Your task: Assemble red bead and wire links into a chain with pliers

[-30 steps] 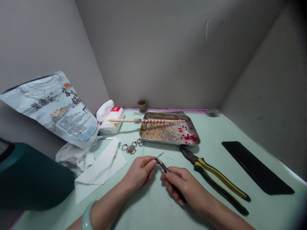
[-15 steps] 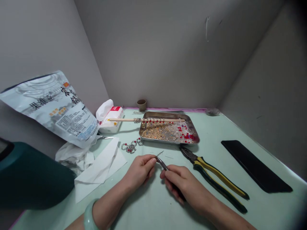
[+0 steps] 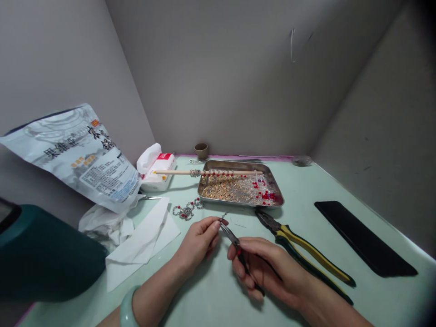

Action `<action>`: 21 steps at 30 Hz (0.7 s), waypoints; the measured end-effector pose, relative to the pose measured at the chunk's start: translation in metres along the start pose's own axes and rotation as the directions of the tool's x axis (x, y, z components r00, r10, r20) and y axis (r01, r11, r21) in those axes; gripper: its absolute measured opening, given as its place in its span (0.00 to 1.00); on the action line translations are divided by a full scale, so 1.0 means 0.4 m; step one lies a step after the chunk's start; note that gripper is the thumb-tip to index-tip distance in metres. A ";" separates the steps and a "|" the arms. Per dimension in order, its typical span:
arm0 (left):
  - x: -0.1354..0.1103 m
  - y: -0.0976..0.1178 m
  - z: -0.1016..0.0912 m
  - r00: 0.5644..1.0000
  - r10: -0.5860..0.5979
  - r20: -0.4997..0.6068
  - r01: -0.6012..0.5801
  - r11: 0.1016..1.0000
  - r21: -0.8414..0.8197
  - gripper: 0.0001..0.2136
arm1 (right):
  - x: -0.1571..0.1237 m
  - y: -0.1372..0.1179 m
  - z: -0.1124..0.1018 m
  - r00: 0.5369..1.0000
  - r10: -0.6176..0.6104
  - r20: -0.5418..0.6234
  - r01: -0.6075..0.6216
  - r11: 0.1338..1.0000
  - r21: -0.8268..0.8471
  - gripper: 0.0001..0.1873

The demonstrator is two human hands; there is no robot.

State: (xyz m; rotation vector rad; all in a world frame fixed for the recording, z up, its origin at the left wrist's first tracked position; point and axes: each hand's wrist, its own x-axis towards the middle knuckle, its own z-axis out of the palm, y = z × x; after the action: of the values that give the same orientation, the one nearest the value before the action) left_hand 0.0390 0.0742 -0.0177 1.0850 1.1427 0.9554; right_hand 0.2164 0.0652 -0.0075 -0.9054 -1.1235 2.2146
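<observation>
My left hand [image 3: 199,240] pinches a short piece of twisted wire [image 3: 225,214] between thumb and forefinger, its thin end sticking out above the fingertips. In my right hand [image 3: 272,265] is a pair of needle-nose pliers [image 3: 233,238] with dark handles, which are spread apart. Their jaws are slightly parted and reach to the left fingertips. Whether the jaw tips touch the wire is too small to tell. Beyond the left hand lies a wire chain [image 3: 185,211] with red beads.
A metal tray [image 3: 241,204] holds gold, clear and red beads, with a wire-wrapped wooden stick [image 3: 177,172] across it. Large combination pliers [image 3: 306,250] and a black slab [image 3: 364,238] lie right. Tissues [image 3: 158,172], paper [image 3: 139,254], a pouch [image 3: 85,159] and a teal container [image 3: 51,254] stand left.
The right hand has loosened around the needle-nose pliers, and their handles have spread and the jaws parted. The left hand keeps its pinch near the same spot.
</observation>
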 end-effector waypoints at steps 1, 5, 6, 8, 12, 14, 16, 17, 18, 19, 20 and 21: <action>0.000 0.001 -0.002 1.000 -0.021 0.007 0.021 0.999 -0.048 0.16 | -0.001 -0.001 -0.002 1.000 -0.016 -0.001 0.016 1.000 0.016 0.15; -0.002 0.006 -0.007 0.995 -0.072 0.063 0.084 0.971 -0.224 0.15 | 0.000 0.004 -0.005 0.992 -0.075 -0.102 0.067 0.995 -0.080 0.14; -0.003 0.006 -0.007 0.995 -0.069 0.077 0.086 0.966 -0.245 0.14 | 0.002 0.007 -0.005 0.992 -0.070 -0.104 0.060 0.994 -0.096 0.15; -0.004 0.007 -0.006 0.993 -0.061 0.102 0.086 0.960 -0.267 0.14 | 0.004 0.010 -0.003 0.993 -0.066 -0.101 0.053 0.991 -0.126 0.16; -0.005 0.008 -0.003 0.992 -0.055 0.110 0.083 0.959 -0.270 0.14 | 0.006 0.012 0.001 0.991 -0.068 -0.115 0.047 0.982 -0.181 0.17; -0.005 0.008 -0.003 0.993 -0.051 0.110 0.079 0.961 -0.266 0.14 | 0.006 0.010 0.004 0.990 -0.073 -0.124 0.046 0.978 -0.204 0.17; -0.005 0.007 -0.004 0.991 -0.051 0.121 0.082 0.962 -0.262 0.14 | 0.006 0.009 0.006 0.988 -0.077 -0.134 0.044 0.972 -0.231 0.17; -0.005 0.006 -0.004 0.990 -0.052 0.129 0.084 0.962 -0.260 0.14 | 0.006 0.009 0.006 0.987 -0.077 -0.142 0.039 0.967 -0.253 0.17; -0.005 0.005 -0.004 0.989 -0.051 0.139 0.086 0.962 -0.258 0.14 | 0.006 0.009 0.007 0.984 -0.084 -0.157 0.036 0.957 -0.288 0.17; -0.005 0.003 -0.004 0.988 -0.049 0.147 0.086 0.963 -0.256 0.14 | 0.005 0.010 0.007 0.980 -0.100 -0.173 0.036 0.941 -0.337 0.16; -0.005 0.002 -0.004 0.987 -0.045 0.153 0.084 0.963 -0.255 0.14 | 0.004 0.010 0.007 0.973 -0.128 -0.191 0.043 0.918 -0.394 0.15; -0.005 0.002 -0.004 0.987 -0.042 0.156 0.082 0.963 -0.255 0.14 | 0.004 0.011 0.007 0.964 -0.169 -0.206 0.057 0.888 -0.457 0.15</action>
State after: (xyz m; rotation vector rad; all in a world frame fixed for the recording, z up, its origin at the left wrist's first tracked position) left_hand 0.0369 0.0729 -0.0169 0.8863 0.8945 0.9298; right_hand 0.2129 0.0625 -0.0104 -1.2213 -1.5536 1.7170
